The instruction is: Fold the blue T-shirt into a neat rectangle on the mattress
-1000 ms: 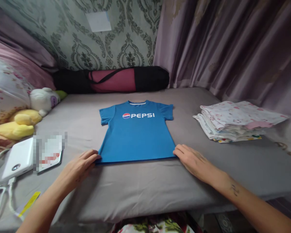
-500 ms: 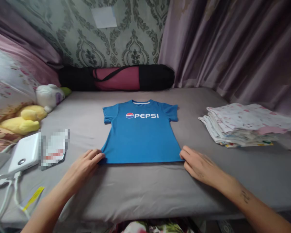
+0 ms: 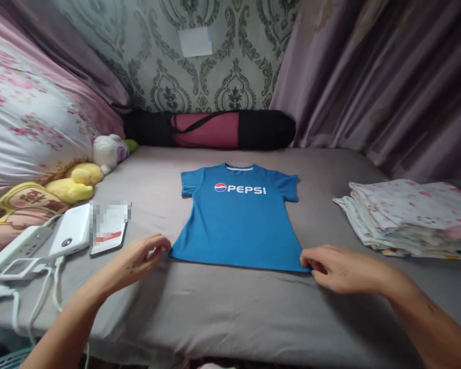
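Observation:
A blue T-shirt (image 3: 242,225) with a white PEPSI print lies spread flat on the grey sheet (image 3: 215,312), its collar toward the wall and its hem toward me. My left hand (image 3: 144,256) is at the left hem corner, fingertips pinched together on the cloth's edge. At the opposite corner, my right hand (image 3: 334,266) pinches the hem between thumb and fingers. Both sleeves lie out to the sides.
To the right is a stack of folded white printed cloths (image 3: 411,215). On the left lie a phone (image 3: 111,228), a white power bank (image 3: 71,230), a power strip (image 3: 21,248) with cables, and plush toys (image 3: 77,182). A long black and pink bag (image 3: 207,129) lies along the wall.
The camera view has turned left, so the scene sits further right. Both hands remain at the hem corners, and the shirt's hem now slants slightly in view.

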The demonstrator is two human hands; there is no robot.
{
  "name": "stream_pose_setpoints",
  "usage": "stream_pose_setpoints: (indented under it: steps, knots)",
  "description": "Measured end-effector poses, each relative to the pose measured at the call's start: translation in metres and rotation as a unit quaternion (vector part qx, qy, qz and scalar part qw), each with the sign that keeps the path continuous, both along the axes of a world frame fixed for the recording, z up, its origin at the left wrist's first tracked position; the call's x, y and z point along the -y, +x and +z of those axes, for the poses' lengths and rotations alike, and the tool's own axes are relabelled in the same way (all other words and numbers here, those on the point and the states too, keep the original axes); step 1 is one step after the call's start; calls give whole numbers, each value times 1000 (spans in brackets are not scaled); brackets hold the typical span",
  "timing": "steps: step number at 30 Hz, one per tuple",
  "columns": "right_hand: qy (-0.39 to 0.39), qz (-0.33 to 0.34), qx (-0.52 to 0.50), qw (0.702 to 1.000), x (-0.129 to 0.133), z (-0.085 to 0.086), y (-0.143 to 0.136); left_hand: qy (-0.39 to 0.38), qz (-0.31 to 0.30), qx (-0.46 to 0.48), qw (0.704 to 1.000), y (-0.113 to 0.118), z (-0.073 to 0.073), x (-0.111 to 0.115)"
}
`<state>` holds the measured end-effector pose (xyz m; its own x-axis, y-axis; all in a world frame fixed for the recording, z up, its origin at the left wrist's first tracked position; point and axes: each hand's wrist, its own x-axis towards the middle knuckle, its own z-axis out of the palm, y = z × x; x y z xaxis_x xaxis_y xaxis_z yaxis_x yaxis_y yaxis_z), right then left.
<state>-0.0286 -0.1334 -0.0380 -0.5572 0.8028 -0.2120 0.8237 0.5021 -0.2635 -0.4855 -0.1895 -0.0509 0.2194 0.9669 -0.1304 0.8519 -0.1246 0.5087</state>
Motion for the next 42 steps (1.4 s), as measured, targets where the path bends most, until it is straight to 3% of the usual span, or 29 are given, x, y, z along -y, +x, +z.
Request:
stream_pose_setpoints:
  steps: [2, 5, 9, 12, 16, 22, 28, 32, 35, 38, 42]
  knots:
    - [24, -2, -2, 1000, -14, 5, -19, 51, 6, -11, 999, 8, 1, -19]
    - [80, 29, -65, 994, -42, -2, -71, 140, -20, -9, 990, 43, -10, -57]
    - [106, 31, -82, 991, -68, -38, -144, 219, -74, -9, 973, 105, -46, -107]
    - [98, 28, -80, 992, -72, -64, -164, 212, -43, -64, 974, 125, -70, -126]
    - [96, 24, -84, 992, -74, -74, -149, 184, 15, -144, 972, 109, -81, -128]
    - [108, -57, -47, 991, -96, -74, -103, 166, 48, -184, 968, 74, -80, -124]
    - [142, -105, -29, 984, -109, -80, -66, 128, 78, -190, 970, 64, -77, -123]
    - [145, -98, -22, 984, -109, -79, -63, 128, 61, -214, 967, 63, -71, -123]
    - [146, -81, -18, 986, -105, -77, -63, 170, 32, -245, 954, 65, -68, -118]
    - [139, -53, -20, 989, -94, -75, -61, 211, 2, -249, 945, 68, -68, -105]
    - [116, -25, -27, 993, -66, -72, -50, 159, -22, -195, 967, 65, -75, -78]
